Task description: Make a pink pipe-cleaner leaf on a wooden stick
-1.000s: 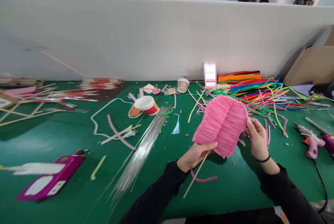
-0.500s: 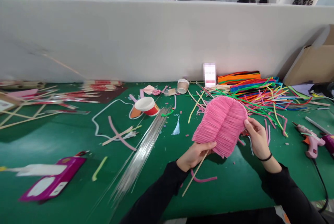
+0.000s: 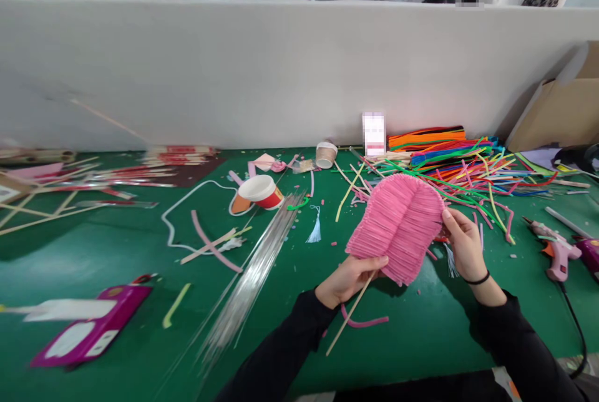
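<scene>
A pink fan [image 3: 397, 227] made of pipe cleaners laid side by side is held up over the table, tilted, its rounded end away from me. My left hand [image 3: 350, 277] is closed on its lower left edge, thumb on top and the other fingers hidden beneath. A thin wooden stick [image 3: 350, 313] runs down from under that hand. With thumb and fingers, my right hand [image 3: 463, 243] pinches the fan's right edge. Below the fan a bent pink pipe cleaner [image 3: 369, 323] lies on the green table [image 3: 402, 346].
Coloured pipe cleaners [image 3: 468, 165] are heaped behind the fan. A pink glue gun [image 3: 555, 249] lies at right. Leftward are thin metallic wires [image 3: 250, 280], a paper cup [image 3: 264, 191] and a purple packet [image 3: 93, 327]. A light-blue tassel [image 3: 314, 227] lies mid-table. A white partition [image 3: 234, 71] stands behind.
The view has shifted slightly. My right hand keeps its pinch at the fan's right edge, and the fan and left hand stay almost as they were.
</scene>
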Tool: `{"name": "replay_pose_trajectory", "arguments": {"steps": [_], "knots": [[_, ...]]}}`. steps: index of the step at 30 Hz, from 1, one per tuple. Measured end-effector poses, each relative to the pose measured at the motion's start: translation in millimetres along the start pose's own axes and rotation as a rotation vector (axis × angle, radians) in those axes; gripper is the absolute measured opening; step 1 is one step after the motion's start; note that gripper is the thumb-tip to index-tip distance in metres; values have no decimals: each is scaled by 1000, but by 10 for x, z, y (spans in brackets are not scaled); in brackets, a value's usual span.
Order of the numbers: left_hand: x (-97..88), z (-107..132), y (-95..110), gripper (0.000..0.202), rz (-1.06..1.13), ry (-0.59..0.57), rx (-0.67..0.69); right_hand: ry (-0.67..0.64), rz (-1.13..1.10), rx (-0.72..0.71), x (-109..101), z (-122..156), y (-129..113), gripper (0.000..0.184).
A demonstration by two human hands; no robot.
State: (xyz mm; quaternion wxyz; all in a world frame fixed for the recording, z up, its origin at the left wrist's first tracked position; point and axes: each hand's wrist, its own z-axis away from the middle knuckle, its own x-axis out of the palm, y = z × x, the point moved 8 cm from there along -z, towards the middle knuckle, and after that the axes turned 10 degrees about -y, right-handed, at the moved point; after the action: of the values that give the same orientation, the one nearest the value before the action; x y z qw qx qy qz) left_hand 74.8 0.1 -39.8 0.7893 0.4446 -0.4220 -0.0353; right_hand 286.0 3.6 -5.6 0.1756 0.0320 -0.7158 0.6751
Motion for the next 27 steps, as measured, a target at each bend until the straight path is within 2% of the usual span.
{"name": "replay_pose_trajectory", "arguments": {"steps": [4, 8, 11, 15, 18, 21, 27], "knots": [[2, 10, -19, 32, -30, -6, -11, 23, -61, 32, -2, 3, -14, 29], [129, 9, 17, 40, -67, -102, 10, 57, -83, 28, -19, 1, -42, 30], [193, -5, 39, 47, -112, -121, 7, 99, -100, 33, -56, -2, -44, 32], [223, -22, -43, 39, -261, -129, -136, 146, -147, 25, -124, -6, -44, 30], [248, -11, -77, 55, -477, -171, -206, 156, -148, 33, -164, -12, -43, 29], [291, 11, -26, 65, -609, -185, -166, 165, -131, 42, -198, -15, -46, 28], [370, 64, 79, 68, -685, -133, -104, 155, -125, 19, -226, -29, -57, 23]]}}
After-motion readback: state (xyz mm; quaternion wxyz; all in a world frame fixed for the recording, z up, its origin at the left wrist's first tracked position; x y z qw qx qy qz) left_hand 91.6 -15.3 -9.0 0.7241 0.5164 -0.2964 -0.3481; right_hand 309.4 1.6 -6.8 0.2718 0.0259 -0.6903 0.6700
